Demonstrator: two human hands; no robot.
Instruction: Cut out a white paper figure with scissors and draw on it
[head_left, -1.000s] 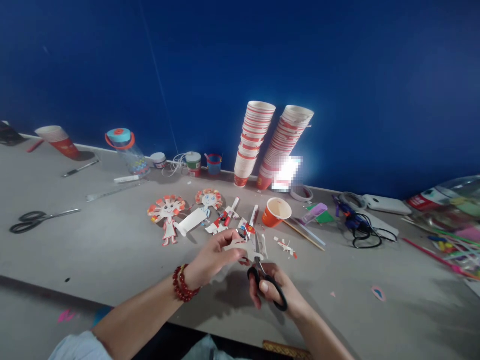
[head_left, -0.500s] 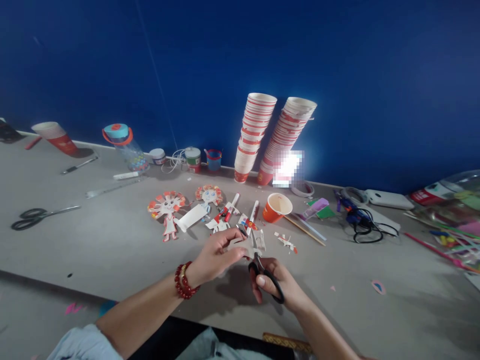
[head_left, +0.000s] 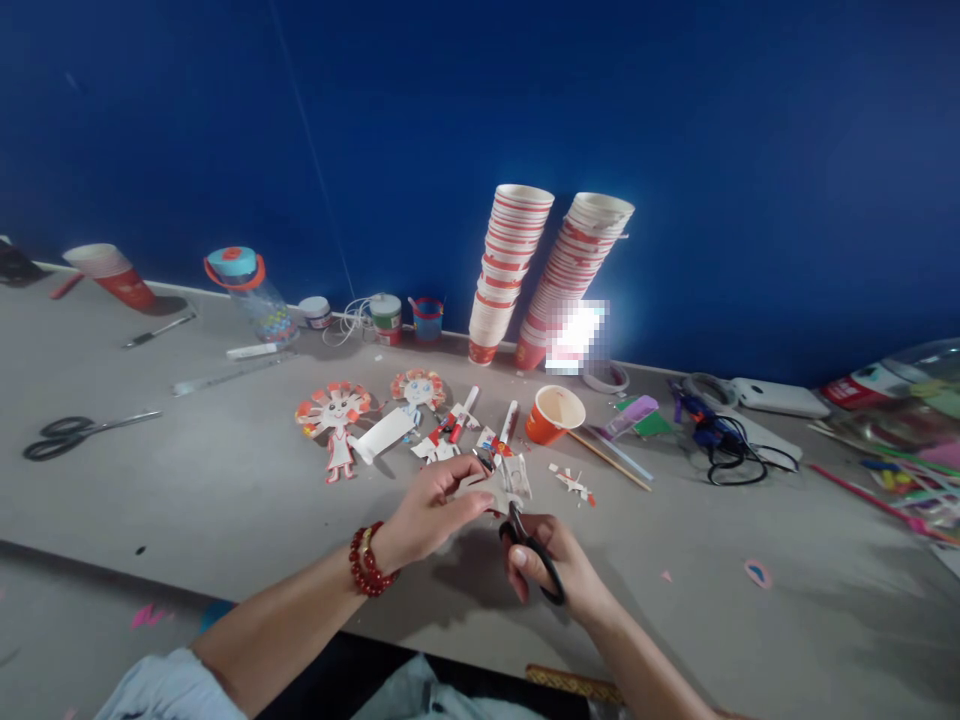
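Observation:
My left hand (head_left: 439,505), with a red bead bracelet at the wrist, pinches a small white piece of paper (head_left: 491,492) between thumb and fingers. My right hand (head_left: 551,565) grips black-handled scissors (head_left: 553,580), and their blades meet the paper's right edge. The blade tips are partly hidden by the paper. Just beyond my hands lie red and white paper scraps (head_left: 439,442), a red marker (head_left: 465,412) and another white marker (head_left: 510,420). To the left are two paper figures, one with a red dress outline (head_left: 339,425) and one with a blue face (head_left: 417,388).
An orange paper cup (head_left: 553,418) stands beyond my right hand. Two tall cup stacks (head_left: 510,270) lean near the blue wall. Spare scissors (head_left: 82,432) lie at left, beside a clear bottle (head_left: 255,300). A glue gun with a black cord (head_left: 712,435) is at right.
The scissor blades have closed on the paper's edge; their handles have come closer together. My left hand has stayed nearly still.

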